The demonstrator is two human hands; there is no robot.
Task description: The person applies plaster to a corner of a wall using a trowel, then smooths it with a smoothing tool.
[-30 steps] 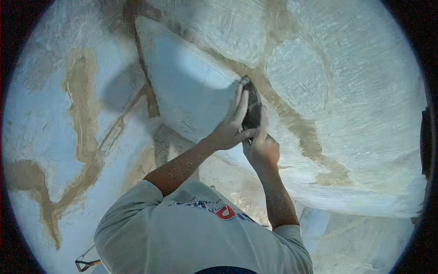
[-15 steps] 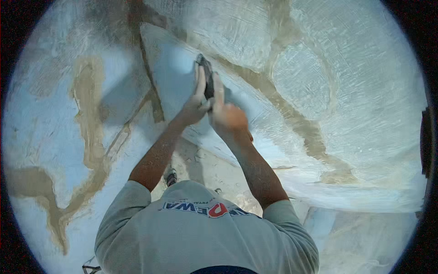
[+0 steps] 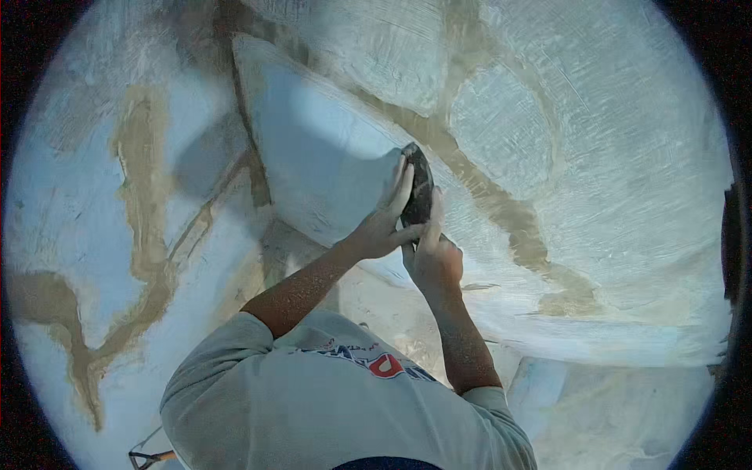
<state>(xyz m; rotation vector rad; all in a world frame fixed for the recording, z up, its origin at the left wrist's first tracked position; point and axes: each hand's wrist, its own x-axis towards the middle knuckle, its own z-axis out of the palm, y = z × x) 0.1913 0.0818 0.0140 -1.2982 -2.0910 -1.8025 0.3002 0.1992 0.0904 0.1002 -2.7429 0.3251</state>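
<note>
One dark, elongated hand tool [image 3: 417, 186], tapered at its upper tip, is held between your two hands in front of the pale blue wall section [image 3: 321, 157], toward that section's right end. Its tip points up, just beside the brown band [image 3: 529, 235] that runs along the section's upper right edge; whether its far face touches the wall cannot be told.

Your left hand [image 3: 382, 230] grips the tool from the left, fingers laid along its side and thumb across near its lower end. Your right hand [image 3: 435, 258] grips the lower end from the right, one finger stretched up along the side and the others curled.

To your left, smooth blue surface stretches from your fingers to the brown crease [image 3: 249, 149] bounding the section's left edge. Its lower edge slants down behind your left wrist, with the pale floor [image 3: 407, 305] below. On your right, past the brown band, scratched off-white wall [image 3: 642, 196] spreads out to a dark object [image 3: 732, 251] at the far side. Beyond the crease stands a tall brown patch [image 3: 145, 180], and a looped handle [image 3: 143, 458] with an orange shaft shows low beside your left sleeve [image 3: 215, 352].
</note>
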